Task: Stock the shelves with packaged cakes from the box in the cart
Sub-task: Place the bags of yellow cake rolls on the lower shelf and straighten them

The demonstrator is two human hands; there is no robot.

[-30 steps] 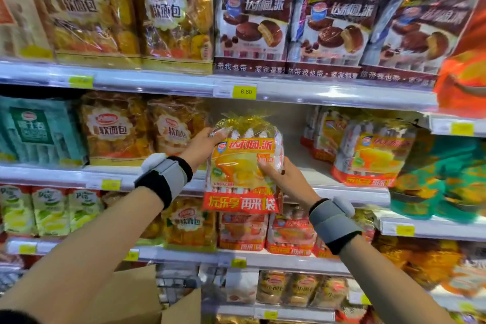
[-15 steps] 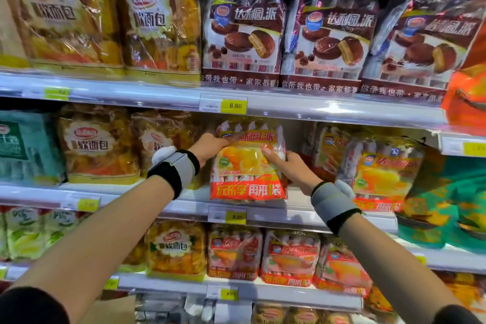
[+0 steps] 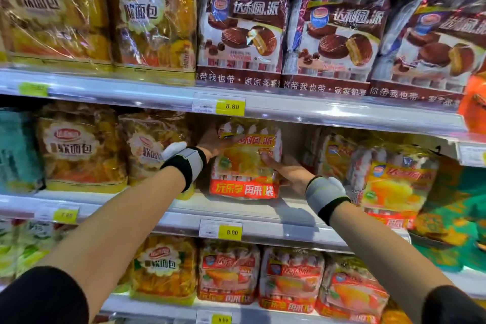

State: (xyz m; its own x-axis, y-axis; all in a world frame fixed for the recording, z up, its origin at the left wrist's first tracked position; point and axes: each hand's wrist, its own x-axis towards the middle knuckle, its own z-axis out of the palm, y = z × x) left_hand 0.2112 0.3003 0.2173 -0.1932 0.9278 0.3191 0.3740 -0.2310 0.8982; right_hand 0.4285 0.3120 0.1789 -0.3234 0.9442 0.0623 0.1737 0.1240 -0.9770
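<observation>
A: Status on the cake restock?

B: Mid-placement. 1 orange-yellow cake pack [image 3: 246,163] stands upright on the middle shelf [image 3: 236,209], set back from the front edge, in the gap btwn the soft-bread bags [image 3: 152,150] on its left and the matching yellow packs [image 3: 394,181] on its right.

A: Hands off it yet?

B: No. Left hand [image 3: 215,143] is on the pack's upper-left corner, fingers laid across the front. Right hand [image 3: 286,172] is at its right side, fingers spread flat against the wrap. Looks like pressing and steadying, not a curled grip (can't see the thumbs, so I can't tell if either one pinches the edge).

A: So that 1 is basically done?

B: I'd say nearly. It needs a nudge to square it up, then release. There's bare shelf in front of it and a gap to its right, so I'd guess more packs fit in that slot.

A: How much is left overall?

B: Can't tell. Box and cart aren't in view. The top shelf w/ 3 chocolate pie packs [image 3: 242,31] looks full, and the lower shelf [image 3: 263,310] w/ red-orange packs [image 3: 289,279] looks stocked too. The middle-shelf slot seems the one to fill.
</observation>
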